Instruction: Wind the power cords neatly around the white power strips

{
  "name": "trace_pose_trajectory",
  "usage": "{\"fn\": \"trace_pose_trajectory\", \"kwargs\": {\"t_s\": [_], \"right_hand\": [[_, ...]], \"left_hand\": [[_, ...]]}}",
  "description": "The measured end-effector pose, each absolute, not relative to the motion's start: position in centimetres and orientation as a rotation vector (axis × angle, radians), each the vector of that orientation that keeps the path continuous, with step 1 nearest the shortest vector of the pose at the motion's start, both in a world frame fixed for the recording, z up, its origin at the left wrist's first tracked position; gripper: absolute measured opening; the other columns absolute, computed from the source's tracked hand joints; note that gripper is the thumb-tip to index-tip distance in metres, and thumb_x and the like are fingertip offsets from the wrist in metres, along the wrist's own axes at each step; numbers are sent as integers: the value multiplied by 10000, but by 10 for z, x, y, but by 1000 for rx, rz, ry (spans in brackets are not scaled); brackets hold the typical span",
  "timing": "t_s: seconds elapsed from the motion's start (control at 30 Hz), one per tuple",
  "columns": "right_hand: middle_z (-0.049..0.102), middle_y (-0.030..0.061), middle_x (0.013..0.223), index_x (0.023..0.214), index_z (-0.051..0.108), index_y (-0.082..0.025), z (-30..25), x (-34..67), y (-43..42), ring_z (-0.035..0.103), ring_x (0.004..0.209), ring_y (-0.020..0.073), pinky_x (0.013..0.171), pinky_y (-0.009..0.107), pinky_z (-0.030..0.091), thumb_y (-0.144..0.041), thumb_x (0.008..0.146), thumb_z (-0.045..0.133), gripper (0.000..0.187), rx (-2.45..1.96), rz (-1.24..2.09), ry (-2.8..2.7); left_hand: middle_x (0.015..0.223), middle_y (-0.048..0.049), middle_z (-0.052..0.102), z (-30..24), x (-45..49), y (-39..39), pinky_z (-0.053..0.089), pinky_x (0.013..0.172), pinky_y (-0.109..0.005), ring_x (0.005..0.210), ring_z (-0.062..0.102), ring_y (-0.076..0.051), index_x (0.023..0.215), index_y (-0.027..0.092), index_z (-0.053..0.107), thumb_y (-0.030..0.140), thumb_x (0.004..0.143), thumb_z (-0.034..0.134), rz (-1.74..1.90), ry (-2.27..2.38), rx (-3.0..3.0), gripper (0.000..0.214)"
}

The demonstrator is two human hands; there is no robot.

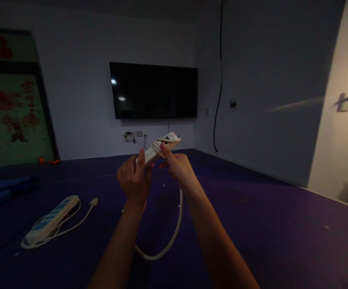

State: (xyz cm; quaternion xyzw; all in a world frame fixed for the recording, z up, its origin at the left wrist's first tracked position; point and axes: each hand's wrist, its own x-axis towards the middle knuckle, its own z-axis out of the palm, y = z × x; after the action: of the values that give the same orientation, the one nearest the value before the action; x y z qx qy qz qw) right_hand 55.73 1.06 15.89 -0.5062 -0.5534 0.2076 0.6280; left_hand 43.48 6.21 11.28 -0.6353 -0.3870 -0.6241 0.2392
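I hold a white power strip (164, 145) up in front of me with both hands. My left hand (133, 178) grips its near end, fingers wrapped round it. My right hand (178, 165) is closed on the middle of the strip, thumb pressed on the white cable wound round it. A loose length of that cable (174, 237) hangs down in a loop below my right wrist, above the dark purple floor (267, 224).
A second white power strip (51, 218) with its cable and plug (94, 202) lies on the floor at the left. A black wall screen (153, 90) hangs ahead, with wall sockets (134, 135) under it. Blue cloth (2, 188) lies far left. A black cable (218, 92) runs down the right wall.
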Motion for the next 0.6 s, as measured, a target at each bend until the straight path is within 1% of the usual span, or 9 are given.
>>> {"fn": "trace_pose_trajectory", "kwargs": {"t_s": [0.17, 0.27, 0.37, 0.43, 0.5, 0.6], "right_hand": [[633, 97, 637, 806, 708, -116, 160, 563, 9, 428, 455, 96, 405, 232, 285, -765, 727, 480, 693, -1162, 429, -1188], [639, 100, 647, 833, 703, -110, 162, 568, 6, 369, 414, 71, 380, 225, 256, -756, 736, 485, 689, -1160, 495, -1157], [637, 93, 641, 809, 691, -119, 165, 569, 3, 304, 378, 49, 354, 216, 208, -746, 751, 480, 664, -1133, 601, -1147], [634, 85, 633, 776, 681, -127, 167, 568, 1, 284, 371, 41, 349, 209, 183, -742, 752, 485, 647, -1100, 639, -1167], [629, 77, 630, 737, 667, -131, 168, 567, 0, 275, 371, 36, 350, 204, 171, -736, 748, 502, 627, -1065, 656, -1197], [617, 71, 614, 642, 623, -134, 168, 565, 0, 268, 374, 31, 350, 204, 168, -731, 736, 525, 612, -1027, 660, -1250]], "left_hand": [[1013, -112, 675, 128, 426, 59, 410, 833, -347, 950, 591, -248, 1209, 234, 625, 545, 813, 567, -1723, -948, -2030, 507], [996, -101, 691, 141, 420, 55, 439, 830, -335, 925, 610, -233, 1123, 202, 672, 608, 767, 582, -1842, -861, -2341, 547], [1020, -114, 702, 152, 412, 51, 458, 819, -331, 933, 624, -238, 1035, 160, 707, 647, 754, 554, -2041, -936, -2610, 583], [972, -115, 712, 156, 406, 49, 471, 768, -326, 888, 635, -238, 1006, 143, 714, 661, 740, 547, -2056, -1023, -2812, 606], [895, -105, 714, 157, 399, 48, 474, 696, -312, 807, 642, -223, 982, 141, 712, 656, 728, 557, -1967, -1073, -3080, 595], [800, -76, 695, 157, 391, 47, 444, 589, -271, 672, 627, -175, 928, 147, 694, 577, 676, 650, -1824, -1117, -3423, 500]]}}
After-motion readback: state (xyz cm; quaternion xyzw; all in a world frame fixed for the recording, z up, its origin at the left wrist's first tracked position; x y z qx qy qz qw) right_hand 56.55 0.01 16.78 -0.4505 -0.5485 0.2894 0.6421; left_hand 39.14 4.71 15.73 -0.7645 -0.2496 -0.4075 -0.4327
